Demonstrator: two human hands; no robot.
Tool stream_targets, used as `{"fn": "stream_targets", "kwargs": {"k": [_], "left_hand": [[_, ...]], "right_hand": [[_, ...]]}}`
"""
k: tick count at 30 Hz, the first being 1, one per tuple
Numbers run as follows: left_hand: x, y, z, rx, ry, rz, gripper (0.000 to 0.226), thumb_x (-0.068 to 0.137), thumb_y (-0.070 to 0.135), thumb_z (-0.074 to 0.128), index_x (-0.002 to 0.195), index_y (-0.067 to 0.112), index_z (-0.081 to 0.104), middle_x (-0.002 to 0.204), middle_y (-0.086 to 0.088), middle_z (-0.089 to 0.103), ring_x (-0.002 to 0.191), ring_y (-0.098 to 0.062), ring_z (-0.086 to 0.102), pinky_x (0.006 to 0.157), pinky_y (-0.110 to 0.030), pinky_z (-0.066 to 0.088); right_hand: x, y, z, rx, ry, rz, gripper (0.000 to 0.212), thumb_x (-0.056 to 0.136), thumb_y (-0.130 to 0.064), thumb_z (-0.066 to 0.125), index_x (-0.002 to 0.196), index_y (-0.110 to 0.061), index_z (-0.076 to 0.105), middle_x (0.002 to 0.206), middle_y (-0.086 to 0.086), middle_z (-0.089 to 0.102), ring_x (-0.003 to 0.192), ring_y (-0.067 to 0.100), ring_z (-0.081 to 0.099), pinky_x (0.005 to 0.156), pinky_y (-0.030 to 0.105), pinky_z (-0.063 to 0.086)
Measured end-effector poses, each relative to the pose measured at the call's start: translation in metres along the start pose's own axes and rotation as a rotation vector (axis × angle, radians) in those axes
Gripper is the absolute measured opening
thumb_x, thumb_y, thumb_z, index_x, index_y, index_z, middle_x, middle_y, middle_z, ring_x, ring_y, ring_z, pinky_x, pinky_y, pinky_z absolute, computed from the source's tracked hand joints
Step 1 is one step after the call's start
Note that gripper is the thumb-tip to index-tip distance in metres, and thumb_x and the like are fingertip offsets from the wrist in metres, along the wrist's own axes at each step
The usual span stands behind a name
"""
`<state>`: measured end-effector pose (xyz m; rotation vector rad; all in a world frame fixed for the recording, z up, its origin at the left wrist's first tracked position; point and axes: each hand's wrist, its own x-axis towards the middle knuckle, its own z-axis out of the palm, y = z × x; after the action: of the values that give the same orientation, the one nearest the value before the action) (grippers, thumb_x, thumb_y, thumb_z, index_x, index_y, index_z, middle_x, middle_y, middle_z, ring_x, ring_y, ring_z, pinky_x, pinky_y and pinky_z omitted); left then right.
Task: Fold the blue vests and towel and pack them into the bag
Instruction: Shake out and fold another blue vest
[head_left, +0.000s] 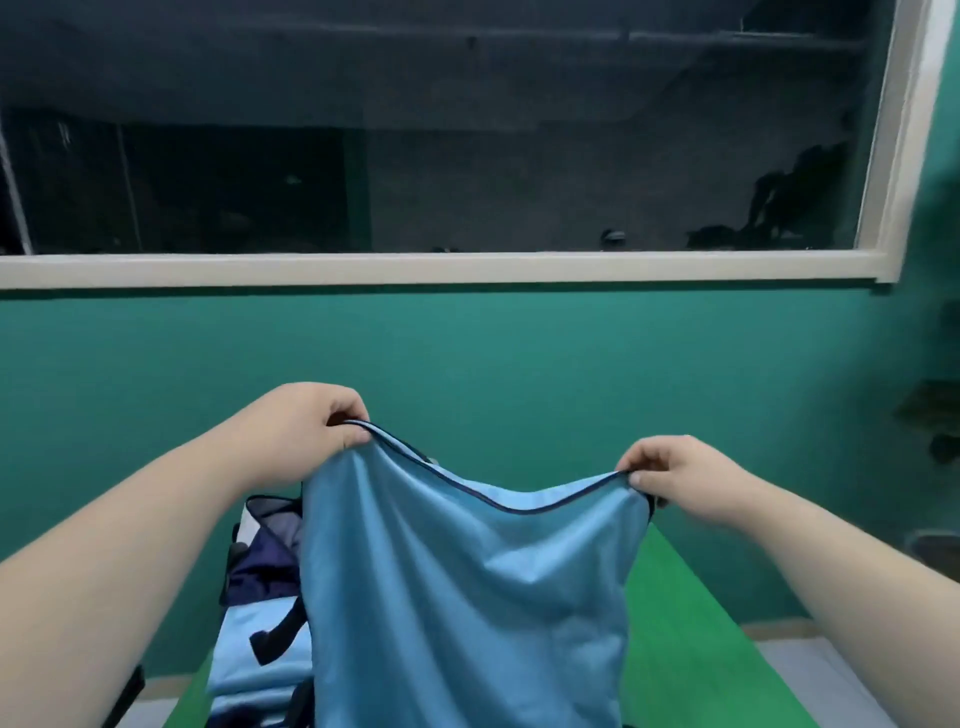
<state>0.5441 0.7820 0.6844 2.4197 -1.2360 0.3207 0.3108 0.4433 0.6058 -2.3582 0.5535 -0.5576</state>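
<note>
Hanging over the green counter (691, 649) beside the bag (262, 577), the light blue vest (467, 597) is pinched at its dark-trimmed top corners, left grip (311, 421) on one, right grip (675, 475) on the other.

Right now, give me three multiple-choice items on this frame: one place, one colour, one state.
1. The bag sits where from the vest? A) right of it B) left of it C) on top of it
2. Table colour? A) green B) red C) white
3. The vest is: A) folded flat B) packed in the bag C) held up by both hands

Answers:
1. B, the bag shows past the vest's left edge.
2. A, bare green top shows at right.
3. C, the left hand and right hand each pinch its top edge.
</note>
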Motion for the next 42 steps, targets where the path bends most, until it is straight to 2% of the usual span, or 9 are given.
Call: {"fn": "stream_targets", "kwargs": {"k": [3, 12, 15, 19, 27, 33, 36, 39, 42], "left_hand": [[-0.026, -0.003, 0.035, 0.011, -0.129, 0.004, 0.009, 0.093, 0.034, 0.064, 0.085, 0.032, 0.065, 0.078, 0.018, 0.064, 0.068, 0.007, 0.056, 0.055, -0.012, 0.04], [-0.111, -0.034, 0.138, 0.033, -0.417, -0.086, 0.009, 0.091, 0.036, 0.066, 0.084, 0.035, 0.06, 0.08, 0.014, 0.065, 0.074, -0.003, 0.056, 0.066, -0.019, 0.044], [-0.136, -0.045, 0.163, 0.017, -0.424, -0.168, 0.01, 0.089, 0.039, 0.067, 0.082, 0.036, 0.06, 0.083, 0.015, 0.065, 0.08, -0.001, 0.057, 0.072, -0.022, 0.047], [-0.165, -0.054, 0.188, -0.036, -0.442, -0.244, 0.01, 0.09, 0.037, 0.067, 0.084, 0.033, 0.061, 0.085, 0.015, 0.066, 0.082, 0.0, 0.058, 0.075, -0.022, 0.046], [-0.209, -0.065, 0.218, -0.114, -0.42, -0.368, 0.008, 0.092, 0.04, 0.063, 0.086, 0.035, 0.061, 0.083, 0.017, 0.066, 0.083, -0.001, 0.059, 0.079, -0.028, 0.05], [-0.226, -0.069, 0.229, -0.109, -0.413, -0.403, 0.011, 0.093, 0.045, 0.059, 0.085, 0.038, 0.057, 0.082, 0.017, 0.065, 0.078, -0.002, 0.06, 0.074, -0.027, 0.051], [-0.225, -0.07, 0.23, -0.108, -0.41, -0.404, 0.011, 0.093, 0.045, 0.058, 0.084, 0.039, 0.057, 0.081, 0.018, 0.065, 0.079, -0.001, 0.059, 0.074, -0.027, 0.051], [-0.224, -0.071, 0.23, -0.126, -0.413, -0.408, 0.01, 0.094, 0.043, 0.059, 0.086, 0.038, 0.059, 0.081, 0.017, 0.066, 0.079, 0.0, 0.059, 0.074, -0.026, 0.05], [-0.224, -0.074, 0.229, -0.144, -0.396, -0.431, 0.009, 0.093, 0.042, 0.061, 0.086, 0.038, 0.062, 0.079, 0.017, 0.066, 0.078, 0.0, 0.06, 0.076, -0.029, 0.052]], "right_hand": [[-0.023, 0.032, 0.063, 0.024, -0.095, 0.065, 0.019, 0.091, -0.009, 0.066, 0.082, -0.025, 0.072, 0.067, -0.011, 0.067, 0.062, 0.007, 0.055, 0.068, 0.031, 0.049], [-0.084, 0.069, 0.201, 0.028, -0.374, 0.158, 0.011, 0.093, -0.024, 0.065, 0.085, -0.032, 0.068, 0.081, -0.005, 0.071, 0.065, 0.007, 0.054, 0.064, 0.024, 0.047], [-0.089, 0.07, 0.224, -0.022, -0.422, 0.126, 0.015, 0.093, -0.025, 0.064, 0.082, -0.036, 0.066, 0.081, -0.01, 0.07, 0.065, 0.006, 0.055, 0.066, 0.023, 0.047], [-0.092, 0.066, 0.244, -0.161, -0.515, 0.03, 0.014, 0.094, -0.024, 0.059, 0.094, -0.036, 0.067, 0.083, -0.024, 0.063, 0.075, -0.004, 0.055, 0.064, 0.009, 0.038], [-0.1, 0.069, 0.271, -0.337, -0.674, -0.151, 0.02, 0.095, -0.026, 0.056, 0.107, -0.026, 0.072, 0.098, -0.014, 0.06, 0.092, 0.007, 0.054, 0.079, 0.022, 0.042], [-0.116, 0.102, 0.288, -0.462, -0.511, -0.253, 0.025, 0.094, -0.031, 0.056, 0.109, -0.036, 0.075, 0.135, -0.007, 0.052, 0.126, 0.017, 0.043, 0.104, 0.036, 0.041], [-0.117, 0.111, 0.293, -0.512, -0.365, -0.315, 0.019, 0.089, -0.029, 0.066, 0.102, -0.035, 0.078, 0.138, 0.0, 0.057, 0.125, 0.027, 0.048, 0.1, 0.047, 0.045], [-0.116, 0.11, 0.295, -0.552, -0.374, -0.339, 0.02, 0.088, -0.031, 0.065, 0.103, -0.037, 0.078, 0.139, -0.005, 0.058, 0.128, 0.025, 0.047, 0.101, 0.046, 0.042], [-0.113, 0.115, 0.297, -0.629, -0.353, -0.439, 0.015, 0.079, -0.034, 0.073, 0.091, -0.04, 0.079, 0.121, -0.012, 0.068, 0.116, 0.021, 0.057, 0.088, 0.041, 0.048]]}}
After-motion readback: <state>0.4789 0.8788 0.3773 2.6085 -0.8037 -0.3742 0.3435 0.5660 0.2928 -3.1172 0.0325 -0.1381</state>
